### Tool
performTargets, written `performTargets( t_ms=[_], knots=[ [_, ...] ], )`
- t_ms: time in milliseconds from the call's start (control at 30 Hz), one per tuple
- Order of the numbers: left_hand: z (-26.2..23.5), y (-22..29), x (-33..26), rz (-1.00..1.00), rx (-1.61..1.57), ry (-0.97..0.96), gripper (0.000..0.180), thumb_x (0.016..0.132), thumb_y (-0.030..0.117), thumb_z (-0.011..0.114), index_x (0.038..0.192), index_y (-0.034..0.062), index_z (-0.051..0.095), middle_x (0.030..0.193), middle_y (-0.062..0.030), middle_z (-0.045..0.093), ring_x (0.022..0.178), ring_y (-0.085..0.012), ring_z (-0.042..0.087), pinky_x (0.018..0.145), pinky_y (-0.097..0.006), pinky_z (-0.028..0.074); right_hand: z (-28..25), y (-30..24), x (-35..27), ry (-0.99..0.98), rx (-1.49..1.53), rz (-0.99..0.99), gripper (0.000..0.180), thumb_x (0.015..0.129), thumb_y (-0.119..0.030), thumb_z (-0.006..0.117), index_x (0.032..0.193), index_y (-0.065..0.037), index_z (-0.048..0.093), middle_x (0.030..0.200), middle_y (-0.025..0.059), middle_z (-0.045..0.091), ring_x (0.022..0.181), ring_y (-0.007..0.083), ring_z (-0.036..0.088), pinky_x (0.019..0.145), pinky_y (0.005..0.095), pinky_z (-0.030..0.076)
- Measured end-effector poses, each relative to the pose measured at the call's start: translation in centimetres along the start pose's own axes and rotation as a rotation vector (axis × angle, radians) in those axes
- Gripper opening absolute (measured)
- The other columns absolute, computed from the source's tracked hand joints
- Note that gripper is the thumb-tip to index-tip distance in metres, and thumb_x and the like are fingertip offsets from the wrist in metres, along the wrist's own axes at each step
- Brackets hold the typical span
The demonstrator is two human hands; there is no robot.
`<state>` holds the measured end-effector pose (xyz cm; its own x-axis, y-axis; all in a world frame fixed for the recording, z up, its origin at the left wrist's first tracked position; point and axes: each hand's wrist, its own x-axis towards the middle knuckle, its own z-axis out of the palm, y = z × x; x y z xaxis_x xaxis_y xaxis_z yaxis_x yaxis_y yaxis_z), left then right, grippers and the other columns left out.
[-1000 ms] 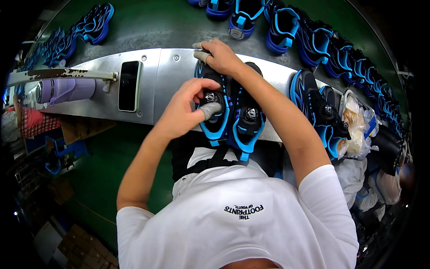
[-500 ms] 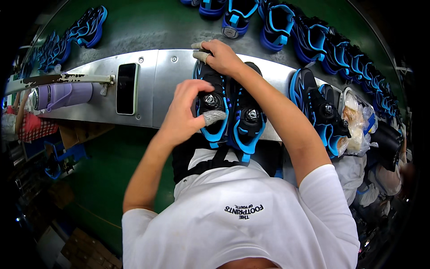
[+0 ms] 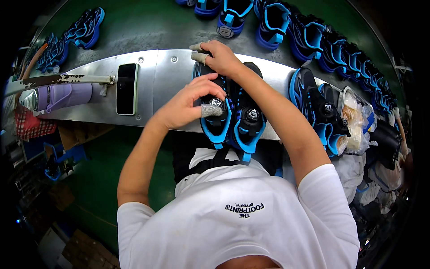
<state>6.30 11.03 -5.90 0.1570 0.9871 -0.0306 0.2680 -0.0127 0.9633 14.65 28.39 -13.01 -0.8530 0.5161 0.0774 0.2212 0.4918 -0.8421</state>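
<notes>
A pair of black-and-blue sneakers lies side by side on the metal ledge in front of me, toes pointing away. My left hand (image 3: pixel 190 103) closes thumb and fingers around the round lacing dial (image 3: pixel 216 103) on the left sneaker (image 3: pixel 217 134). A grey finger cot covers that thumb. My right hand (image 3: pixel 221 58) reaches across and grips the left sneaker's toe end, with pale cots on two fingers; its palm hides part of the toe. Just beside it, the right sneaker (image 3: pixel 249 130) shows its own dial and is not held.
More sneakers (image 3: pixel 308 101) lie on the ledge at right, beside a tray of plastic bags (image 3: pixel 354 125). A phone (image 3: pixel 127 88) and a purple bottle (image 3: pixel 67 96) are at left, near a worn metal bar (image 3: pixel 58 80). Sneaker rows (image 3: pixel 309 38) line the green belt; another person's arm (image 3: pixel 36 58) reaches in.
My left hand has moved in and closed on the left sneaker's dial, where its fingers were apart above it. My right hand stays at the toe. Another person's arm has appeared at far left.
</notes>
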Motion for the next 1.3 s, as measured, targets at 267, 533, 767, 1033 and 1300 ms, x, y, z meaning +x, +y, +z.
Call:
performTargets(
  t_ms=[267, 533, 767, 1033, 1300],
  knots=[
    [2.9, -0.3, -0.9, -0.015, -0.029, 0.272, 0.024, 0.080, 0.011, 0.073, 0.103, 0.0081, 0.065, 0.120, -0.0074, 0.065, 0.142, -0.0325, 0.032, 0.114, -0.045, 0.026, -0.1, -0.2, -0.3, 0.030, -0.051, 0.003, 0.033, 0.088, -0.031, 0.067, 0.115, -0.013, 0.069, 0.095, 0.0175, 0.063, 0.093, 0.0329, 0.060, 0.083, 0.0390, 0.048],
    [1.0, 2.2, -1.3, -0.273, 0.000, 0.290, 0.017, 0.089, 0.012, 0.064, 0.103, 0.0033, 0.066, 0.106, -0.0089, 0.068, 0.117, -0.0260, 0.051, 0.096, -0.041, 0.040, -5.4, -2.8, -3.7, -0.015, 0.064, -0.058, 0.047, 0.082, -0.037, 0.073, 0.120, -0.010, 0.066, 0.114, 0.0185, 0.059, 0.110, 0.0341, 0.055, 0.096, 0.0415, 0.044],
    [0.7, 6.3, 2.1, -0.563, 0.637, -0.028, 0.035, 0.080, 0.036, 0.063, 0.091, 0.0028, 0.065, 0.079, -0.0157, 0.067, 0.077, -0.0349, 0.064, 0.068, -0.044, 0.049, -6.1, -8.8, -11.4, -0.294, -0.096, -0.053, 0.076, 0.069, -0.035, 0.083, 0.132, -0.001, 0.054, 0.142, 0.0201, 0.046, 0.126, 0.0402, 0.044, 0.107, 0.0439, 0.037],
    [-0.8, 3.9, 2.5, -0.006, 0.815, -0.209, 0.020, 0.078, 0.020, 0.064, 0.091, 0.0046, 0.064, 0.085, -0.0176, 0.066, 0.083, -0.0363, 0.063, 0.072, -0.045, 0.049, -4.4, -7.2, -12.1, -0.128, -0.089, -0.108, 0.063, 0.068, -0.022, 0.082, 0.123, -0.002, 0.059, 0.130, 0.0151, 0.053, 0.119, 0.0357, 0.049, 0.103, 0.0417, 0.042],
    [2.6, 3.6, -4.6, -0.634, 0.097, 0.442, 0.025, 0.084, 0.019, 0.073, 0.087, 0.0027, 0.053, 0.065, -0.0045, 0.053, 0.058, -0.0093, 0.047, 0.055, -0.028, 0.041, -7.7, -7.6, -9.6, -0.381, 0.087, -0.198, 0.049, 0.081, -0.017, 0.071, 0.130, -0.018, 0.063, 0.114, 0.0102, 0.059, 0.112, 0.0306, 0.052, 0.098, 0.0400, 0.042]
  ],
)
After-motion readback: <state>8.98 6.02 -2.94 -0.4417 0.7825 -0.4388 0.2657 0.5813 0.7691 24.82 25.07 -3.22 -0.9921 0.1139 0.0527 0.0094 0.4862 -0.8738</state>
